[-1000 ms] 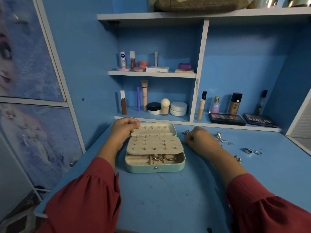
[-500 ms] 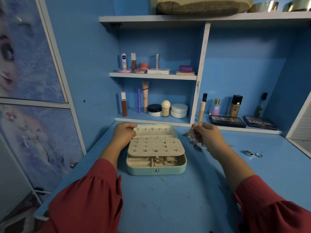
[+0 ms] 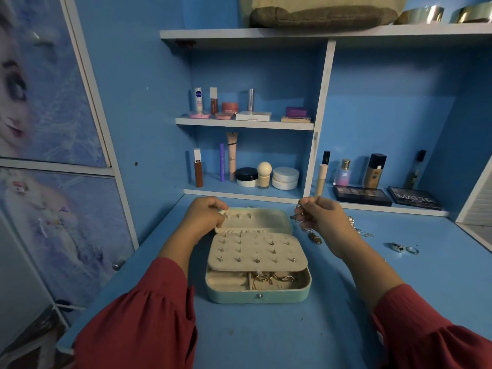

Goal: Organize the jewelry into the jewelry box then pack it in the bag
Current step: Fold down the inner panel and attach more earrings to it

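A mint-green jewelry box (image 3: 258,295) lies open on the blue desk, its cream stud panel (image 3: 257,253) resting over the tray. Gold rings (image 3: 269,279) lie in the front compartment. My left hand (image 3: 205,217) grips the far left corner of the box's lid. My right hand (image 3: 320,218) is raised beside the box's right edge and pinches a silver chain (image 3: 308,230) that dangles below the fingers. More silver pieces (image 3: 358,229) lie on the desk just behind that hand. Two silver rings (image 3: 404,248) sit farther right.
Cosmetics fill the shelves behind: tubes and jars (image 3: 255,174), bottles (image 3: 372,170) and two flat palettes (image 3: 386,198) at desk level. A brown pouch (image 3: 322,18) lies on the top shelf. A picture-covered cabinet door (image 3: 48,155) stands at the left.
My right hand has lifted off the desk with the silver chain and moved up beside the box's lid. My left hand has stayed on the lid's corner.
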Tool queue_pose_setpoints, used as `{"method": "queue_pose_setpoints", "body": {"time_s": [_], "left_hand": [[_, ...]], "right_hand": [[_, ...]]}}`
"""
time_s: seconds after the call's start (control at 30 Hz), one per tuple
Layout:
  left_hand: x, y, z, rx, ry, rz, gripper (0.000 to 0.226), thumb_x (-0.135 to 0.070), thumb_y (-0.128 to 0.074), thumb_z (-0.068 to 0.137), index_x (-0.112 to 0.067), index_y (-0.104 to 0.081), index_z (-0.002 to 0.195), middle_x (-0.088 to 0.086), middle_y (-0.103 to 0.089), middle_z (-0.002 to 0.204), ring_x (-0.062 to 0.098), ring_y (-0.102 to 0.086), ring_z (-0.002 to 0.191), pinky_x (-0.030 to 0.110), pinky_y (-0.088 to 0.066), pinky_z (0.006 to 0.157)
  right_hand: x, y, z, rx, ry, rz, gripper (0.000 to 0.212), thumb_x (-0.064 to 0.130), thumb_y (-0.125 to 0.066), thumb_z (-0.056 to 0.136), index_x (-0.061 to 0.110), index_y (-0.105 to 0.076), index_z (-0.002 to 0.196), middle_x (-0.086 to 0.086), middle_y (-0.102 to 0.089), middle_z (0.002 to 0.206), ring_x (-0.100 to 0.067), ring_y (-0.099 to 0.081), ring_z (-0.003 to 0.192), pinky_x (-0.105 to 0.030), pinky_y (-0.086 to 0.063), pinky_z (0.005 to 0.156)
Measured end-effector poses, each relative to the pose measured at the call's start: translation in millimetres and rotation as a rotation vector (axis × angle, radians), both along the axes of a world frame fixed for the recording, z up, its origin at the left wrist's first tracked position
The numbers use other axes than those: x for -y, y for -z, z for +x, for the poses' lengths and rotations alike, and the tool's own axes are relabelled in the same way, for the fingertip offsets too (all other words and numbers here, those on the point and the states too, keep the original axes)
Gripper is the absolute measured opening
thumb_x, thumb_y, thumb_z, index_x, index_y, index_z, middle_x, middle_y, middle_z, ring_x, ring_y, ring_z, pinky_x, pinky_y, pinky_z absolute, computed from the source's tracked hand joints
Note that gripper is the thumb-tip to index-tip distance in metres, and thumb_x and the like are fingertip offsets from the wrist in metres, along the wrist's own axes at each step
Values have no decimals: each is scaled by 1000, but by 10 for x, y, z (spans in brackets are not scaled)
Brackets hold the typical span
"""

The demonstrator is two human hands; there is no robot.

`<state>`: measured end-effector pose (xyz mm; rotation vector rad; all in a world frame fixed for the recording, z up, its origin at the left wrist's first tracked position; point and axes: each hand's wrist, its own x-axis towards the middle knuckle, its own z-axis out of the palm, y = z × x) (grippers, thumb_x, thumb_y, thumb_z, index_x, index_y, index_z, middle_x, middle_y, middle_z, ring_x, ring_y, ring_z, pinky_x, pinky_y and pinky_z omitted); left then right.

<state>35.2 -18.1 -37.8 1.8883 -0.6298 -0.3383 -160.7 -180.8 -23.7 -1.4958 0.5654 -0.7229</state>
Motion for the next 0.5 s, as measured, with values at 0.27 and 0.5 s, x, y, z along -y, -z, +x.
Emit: {"method": "queue_pose_setpoints", "body": {"time_s": [0.27,0.5], "left_hand": [[-77,-110,-98,40,80,117,44,17,-57,69,-16,-70,94,8,-61,100,16,-56,86,23,-47,66],[-104,-210,-247,34,242,248,38,16,-56,71,-10,-70,96,4,-55,86,16,-55,75,24,-49,60]], "right_hand": [[-83,-39,97,17,-91,-22,19,14,-50,98,7,-62,85,-6,-65,76,-15,-59,67,-24,-54,65],[-116,-248,253,1,-218,-86,18,16,-51,98,7,-63,88,-6,-68,79,-14,-61,68,-24,-53,65]]}}
